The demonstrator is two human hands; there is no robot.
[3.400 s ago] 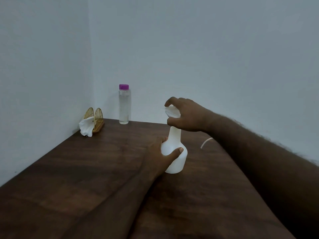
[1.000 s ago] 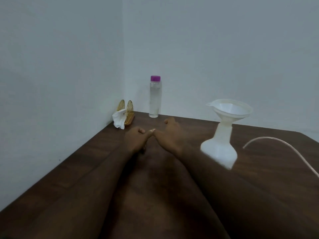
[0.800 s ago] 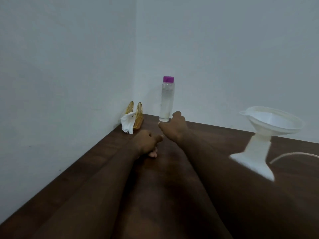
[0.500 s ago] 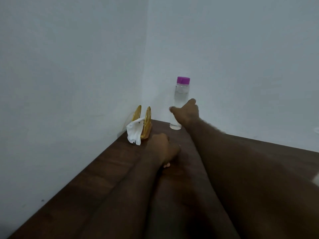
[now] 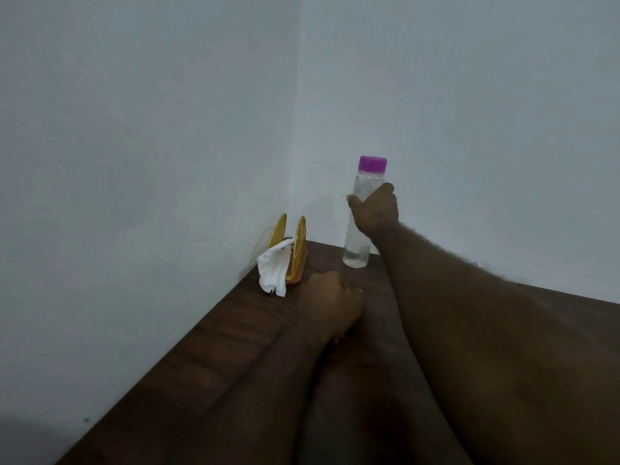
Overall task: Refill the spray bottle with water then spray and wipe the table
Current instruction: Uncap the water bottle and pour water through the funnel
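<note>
A clear water bottle (image 5: 357, 247) with a purple cap (image 5: 372, 164) stands upright on the dark wooden table (image 5: 231, 333), near the back corner by the wall. My right hand (image 5: 375, 212) reaches forward and wraps around the bottle's middle, thumb on its left side and fingers on its right. The bottle's base still touches the table. My left hand (image 5: 330, 305) rests on the table in front of the bottle, fingers curled into a loose fist with nothing in it. The spray bottle and the funnel are out of view.
A gold napkin holder (image 5: 299, 251) with a white tissue (image 5: 273, 271) hanging out of it stands left of the bottle, against the left wall. Pale walls meet in a corner right behind both. My forearms cover much of the near table.
The view has swung left, so the spray bottle with the funnel has left the frame. My right hand reached from the table up to the water bottle and closed around it. My left hand stayed down.
</note>
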